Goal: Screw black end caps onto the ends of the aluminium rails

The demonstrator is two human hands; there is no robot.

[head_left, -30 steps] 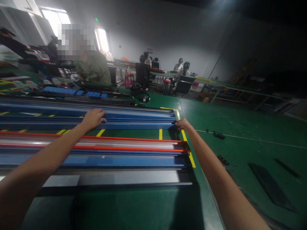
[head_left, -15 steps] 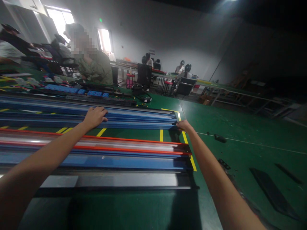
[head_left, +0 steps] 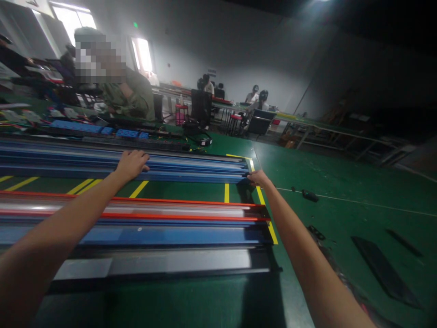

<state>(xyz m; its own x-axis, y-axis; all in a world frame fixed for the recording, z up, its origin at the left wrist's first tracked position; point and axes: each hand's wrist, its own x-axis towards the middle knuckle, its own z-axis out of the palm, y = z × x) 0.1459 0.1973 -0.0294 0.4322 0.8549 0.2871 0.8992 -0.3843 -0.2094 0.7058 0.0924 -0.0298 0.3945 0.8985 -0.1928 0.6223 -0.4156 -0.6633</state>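
Note:
Long blue profile rails (head_left: 191,175) lie side by side across the green table. My left hand (head_left: 132,165) rests over them left of the middle, its fingers curled around the nearer rail. At their right end, my right hand (head_left: 257,177) grips the tip of that nearer rail between thumb and fingers; the fingertips are partly hidden. Closer to me lie a clear strip with red edges (head_left: 184,210), a wider blue profile (head_left: 205,234) and a grey-silver profile (head_left: 177,260), all parallel and untouched by my hands.
Yellow tape (head_left: 226,193) marks the green tabletop (head_left: 327,173). Dark flat pieces (head_left: 382,269) and a small black part (head_left: 310,196) lie at right. Blue connector blocks (head_left: 77,126) and wires sit beyond the rails. A person in a green jacket (head_left: 133,98) is across the table.
The nearer blue rail has moved away from me at its left part, closing the gap to the rails behind it. Both hands keep their places on it. The view has shifted slightly.

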